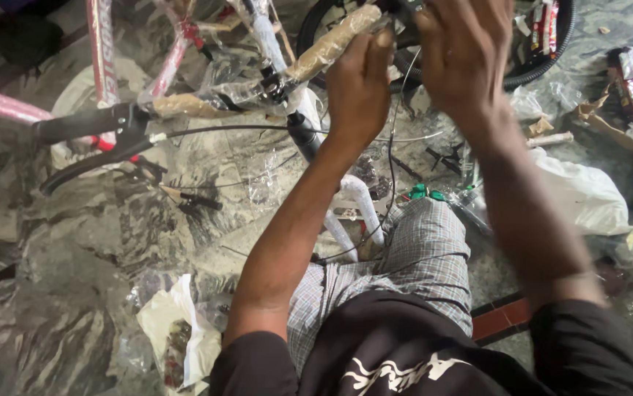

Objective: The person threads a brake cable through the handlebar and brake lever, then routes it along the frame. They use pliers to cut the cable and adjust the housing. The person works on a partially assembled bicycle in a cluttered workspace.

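Head cam looks steeply down, close over handlebar (258,92) & floor (74,242).

Dim, flat indoor light, soft focus.
Both raised hands smear with motion blur beside the brown paper-wrapped handlebar (331,45); clear plastic wrap below it glints faintly; shadows stay weak.

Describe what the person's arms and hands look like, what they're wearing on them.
Both arms are bare from the upper arm down, with short black sleeves ending above the elbows. The left hand and right hand are ungloved; no rings or watch show. The black shirt carries a white printed design.
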